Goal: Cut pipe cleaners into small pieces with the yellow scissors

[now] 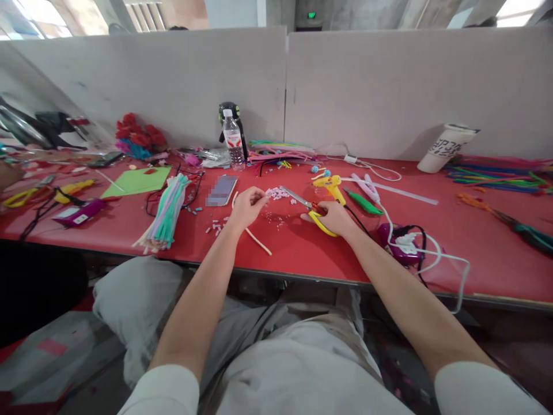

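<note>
My left hand is closed in a pinch above the red table, its fingertips close to a pile of small pale pink pieces. What the fingertips pinch is too small to make out. A cream pipe cleaner passes by this hand, one end lying toward the table's front edge; whether the hand grips it is hidden. My right hand is wrapped round yellow-handled scissors, whose blades point left toward the pile. More pink pieces lie scattered left of my left hand, and tiny crumbs lie between both hands.
Left stand a pipe cleaner bundle, a phone and a green sheet. A bottle is behind. Right lie a yellow glue gun, a green pointed object and a purple power strip with cords.
</note>
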